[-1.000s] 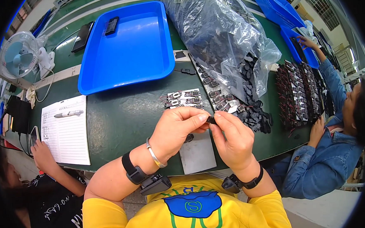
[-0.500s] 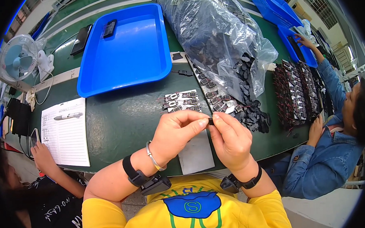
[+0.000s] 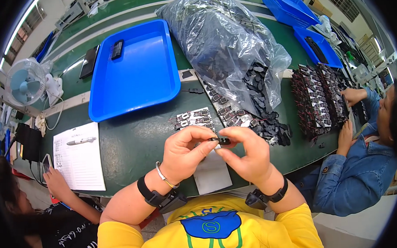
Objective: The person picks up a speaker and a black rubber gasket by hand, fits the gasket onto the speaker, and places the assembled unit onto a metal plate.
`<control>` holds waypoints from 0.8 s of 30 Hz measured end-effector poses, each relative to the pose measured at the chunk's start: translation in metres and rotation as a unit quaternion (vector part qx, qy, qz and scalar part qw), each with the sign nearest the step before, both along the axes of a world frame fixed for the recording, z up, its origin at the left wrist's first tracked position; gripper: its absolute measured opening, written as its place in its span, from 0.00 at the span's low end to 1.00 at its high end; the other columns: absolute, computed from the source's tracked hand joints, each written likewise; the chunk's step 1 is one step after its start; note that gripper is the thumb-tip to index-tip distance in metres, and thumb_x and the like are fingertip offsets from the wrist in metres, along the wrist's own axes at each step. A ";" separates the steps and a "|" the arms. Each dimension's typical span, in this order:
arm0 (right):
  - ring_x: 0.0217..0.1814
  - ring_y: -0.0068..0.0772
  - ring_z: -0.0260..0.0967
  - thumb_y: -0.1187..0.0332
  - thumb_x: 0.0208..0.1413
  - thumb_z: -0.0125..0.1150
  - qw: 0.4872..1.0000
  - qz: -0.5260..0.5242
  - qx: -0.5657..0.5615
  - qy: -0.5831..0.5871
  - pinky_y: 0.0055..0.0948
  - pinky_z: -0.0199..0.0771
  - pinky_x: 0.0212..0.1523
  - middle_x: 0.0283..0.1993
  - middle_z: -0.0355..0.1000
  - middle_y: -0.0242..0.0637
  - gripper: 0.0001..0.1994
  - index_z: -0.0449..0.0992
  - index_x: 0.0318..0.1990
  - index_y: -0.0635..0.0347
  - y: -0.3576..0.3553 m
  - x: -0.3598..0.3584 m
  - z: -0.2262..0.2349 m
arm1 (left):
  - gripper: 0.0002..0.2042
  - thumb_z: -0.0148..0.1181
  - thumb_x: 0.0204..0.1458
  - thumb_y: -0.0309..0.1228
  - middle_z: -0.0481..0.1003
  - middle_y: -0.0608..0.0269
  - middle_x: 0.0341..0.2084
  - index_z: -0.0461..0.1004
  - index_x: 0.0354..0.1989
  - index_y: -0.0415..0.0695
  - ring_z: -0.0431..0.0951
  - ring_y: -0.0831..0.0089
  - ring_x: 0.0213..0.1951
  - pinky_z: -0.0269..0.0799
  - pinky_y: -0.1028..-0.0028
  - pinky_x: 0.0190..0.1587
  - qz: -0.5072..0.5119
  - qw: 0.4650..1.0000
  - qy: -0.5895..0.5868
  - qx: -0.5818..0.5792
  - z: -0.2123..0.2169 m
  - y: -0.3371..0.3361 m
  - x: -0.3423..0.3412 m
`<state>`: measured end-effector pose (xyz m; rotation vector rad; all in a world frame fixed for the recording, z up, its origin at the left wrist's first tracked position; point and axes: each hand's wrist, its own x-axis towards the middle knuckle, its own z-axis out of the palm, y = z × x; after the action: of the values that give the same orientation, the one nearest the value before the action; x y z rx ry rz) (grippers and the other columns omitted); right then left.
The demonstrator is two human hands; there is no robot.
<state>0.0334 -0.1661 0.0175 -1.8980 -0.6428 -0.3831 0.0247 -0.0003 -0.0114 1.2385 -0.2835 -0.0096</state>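
I see the left hand (image 3: 188,152) and the right hand (image 3: 248,153) close together over the desk (image 3: 139,145), both pinching one small black part (image 3: 222,141) between thumbs and fingers. A grey plate (image 3: 213,173) lies on the person's side of it; small black modules (image 3: 202,119) sit just beyond, near a bulging plastic bag (image 3: 218,37).

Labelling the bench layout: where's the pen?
Head view, left side: the pen lies across the upper part of the lined notebook, left of and below the big blue tray.
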 end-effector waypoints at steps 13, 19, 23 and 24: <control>0.22 0.28 0.68 0.71 0.39 0.68 0.993 0.107 0.035 -0.018 0.22 0.68 0.23 0.26 0.71 0.39 0.12 0.74 0.32 0.65 -0.018 0.017 -0.014 | 0.07 0.57 0.45 0.16 0.73 0.57 0.34 0.71 0.33 0.37 0.72 0.72 0.40 0.69 0.74 0.43 -0.039 0.996 -0.055 -0.054 -0.006 0.000 0.008; 0.24 0.33 0.69 0.72 0.40 0.67 0.987 0.132 0.063 -0.063 0.24 0.69 0.24 0.26 0.71 0.40 0.11 0.73 0.31 0.66 -0.019 0.021 -0.019 | 0.07 0.58 0.44 0.16 0.73 0.57 0.34 0.71 0.33 0.37 0.72 0.71 0.40 0.69 0.74 0.43 -0.064 0.996 -0.055 -0.043 -0.004 0.003 0.008; 0.24 0.34 0.70 0.72 0.40 0.67 0.986 0.139 0.068 -0.065 0.24 0.70 0.24 0.27 0.71 0.41 0.11 0.73 0.31 0.65 -0.018 0.020 -0.019 | 0.07 0.58 0.44 0.16 0.73 0.56 0.34 0.71 0.33 0.36 0.73 0.71 0.39 0.69 0.74 0.43 -0.072 0.995 -0.052 -0.046 -0.003 0.004 0.007; 0.25 0.34 0.70 0.72 0.39 0.67 0.986 0.139 0.070 -0.065 0.24 0.70 0.24 0.27 0.71 0.41 0.11 0.73 0.31 0.65 -0.018 0.019 -0.019 | 0.07 0.58 0.45 0.16 0.73 0.56 0.34 0.71 0.33 0.36 0.73 0.71 0.39 0.69 0.74 0.43 -0.072 0.995 -0.050 -0.049 -0.003 0.003 0.007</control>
<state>0.0528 -0.1839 -0.0018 -1.6312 -0.9312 -0.3624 0.0317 0.0031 -0.0141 1.1215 -0.4554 -0.0584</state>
